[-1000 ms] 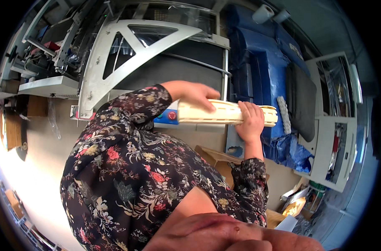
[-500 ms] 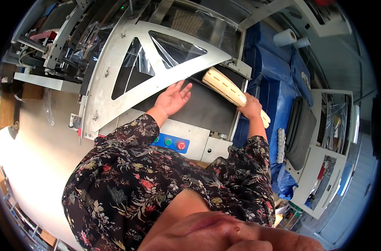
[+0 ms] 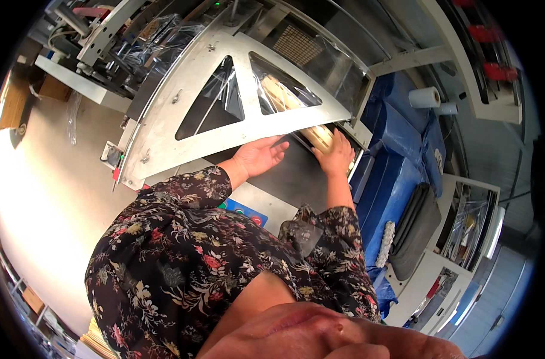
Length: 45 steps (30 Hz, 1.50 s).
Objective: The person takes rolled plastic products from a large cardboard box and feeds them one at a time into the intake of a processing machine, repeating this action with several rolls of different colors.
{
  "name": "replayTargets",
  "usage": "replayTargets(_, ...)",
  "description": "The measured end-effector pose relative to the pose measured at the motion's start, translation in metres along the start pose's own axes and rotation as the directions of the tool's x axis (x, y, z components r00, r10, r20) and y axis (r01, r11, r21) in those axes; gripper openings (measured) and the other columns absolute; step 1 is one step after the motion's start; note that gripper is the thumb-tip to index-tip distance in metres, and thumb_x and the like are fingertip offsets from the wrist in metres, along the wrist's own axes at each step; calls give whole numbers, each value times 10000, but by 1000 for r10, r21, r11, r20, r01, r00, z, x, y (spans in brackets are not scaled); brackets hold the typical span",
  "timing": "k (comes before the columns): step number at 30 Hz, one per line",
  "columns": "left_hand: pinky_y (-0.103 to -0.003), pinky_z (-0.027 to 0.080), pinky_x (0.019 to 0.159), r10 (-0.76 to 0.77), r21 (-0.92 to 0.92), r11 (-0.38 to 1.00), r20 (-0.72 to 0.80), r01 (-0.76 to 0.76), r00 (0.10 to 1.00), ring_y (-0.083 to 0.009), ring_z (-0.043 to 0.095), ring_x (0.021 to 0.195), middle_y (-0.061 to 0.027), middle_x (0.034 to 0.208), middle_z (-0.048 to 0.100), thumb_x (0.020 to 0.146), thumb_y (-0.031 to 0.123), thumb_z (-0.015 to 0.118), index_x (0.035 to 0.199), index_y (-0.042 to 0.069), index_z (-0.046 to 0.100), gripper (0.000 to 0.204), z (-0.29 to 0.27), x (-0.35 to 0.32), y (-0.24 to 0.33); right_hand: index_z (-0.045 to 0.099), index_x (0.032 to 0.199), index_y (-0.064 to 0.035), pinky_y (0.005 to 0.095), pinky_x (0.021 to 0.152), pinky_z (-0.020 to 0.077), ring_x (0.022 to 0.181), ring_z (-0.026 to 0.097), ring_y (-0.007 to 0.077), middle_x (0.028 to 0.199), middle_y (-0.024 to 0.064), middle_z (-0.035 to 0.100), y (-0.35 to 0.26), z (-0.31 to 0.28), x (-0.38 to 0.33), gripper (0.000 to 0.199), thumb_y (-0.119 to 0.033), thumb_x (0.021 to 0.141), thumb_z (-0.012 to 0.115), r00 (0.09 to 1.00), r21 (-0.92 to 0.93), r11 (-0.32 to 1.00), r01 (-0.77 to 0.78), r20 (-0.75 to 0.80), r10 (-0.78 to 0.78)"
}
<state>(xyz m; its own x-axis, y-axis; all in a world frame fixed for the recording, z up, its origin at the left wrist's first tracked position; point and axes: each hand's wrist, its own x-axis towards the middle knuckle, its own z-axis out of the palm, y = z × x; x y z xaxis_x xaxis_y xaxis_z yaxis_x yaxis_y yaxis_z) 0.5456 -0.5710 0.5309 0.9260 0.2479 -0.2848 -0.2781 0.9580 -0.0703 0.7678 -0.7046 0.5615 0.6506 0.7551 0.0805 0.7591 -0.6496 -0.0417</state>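
Bundle partly beneath white frame now, deeper in than before.
Clasps near end with right grip; holds left grip spread, empty.

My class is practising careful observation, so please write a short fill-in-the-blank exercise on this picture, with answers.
1. The pale bundle is touched by the person's ____ hand.
2. The white frame has two openings shaped like ____.
3. The bulky wrapped pieces at right are ____ in colour.
4. The sleeves are printed with ____.
Answers: right; triangles; blue; flowers.
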Motion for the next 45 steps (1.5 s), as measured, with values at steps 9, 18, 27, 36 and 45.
replayTargets(9,-354,472,836,-43,4,999,4,43,999,-227,574,1061,-31,1174,603,892,119,618,1210,88,562,325,-14,-2,-13,396,1374,17,483,1042,350,1257,436,377,1347,229,478,29,30,-76,872,-361,699,797,954,134,977,-164,-230,191)
replayTargets(18,-319,448,828,-42,36,998,-7,43,999,-189,570,1022,9,1104,602,870,122,658,1138,119,584,278,-10,-6,-15,421,1364,9,466,1081,308,1280,409,372,1363,225,465,1,53,-106,779,-364,762,746,948,223,959,-176,-224,226)
replayTargets(27,-299,439,826,-47,71,996,-8,47,999,-163,549,1021,27,1141,581,895,141,636,1182,120,574,295,-6,-8,-14,435,1347,20,460,1084,301,1281,407,372,1349,215,482,-7,51,-115,762,-355,760,743,953,255,949,-187,-189,238)
replayTargets(36,-298,439,812,-21,75,997,-44,25,999,-165,552,1009,29,1137,579,899,124,627,1197,128,560,306,-8,-6,-15,434,1347,13,467,1083,297,1276,409,379,1339,218,488,-19,54,-122,750,-350,766,738,962,284,944,-168,-163,220)
replayTargets(45,-300,456,786,33,84,996,-45,-29,998,-180,562,1029,18,1135,568,907,135,628,1187,105,557,290,-23,0,-13,422,1354,17,468,1077,300,1279,402,383,1350,225,472,-40,61,-131,734,-328,782,727,976,371,917,-144,-101,194)
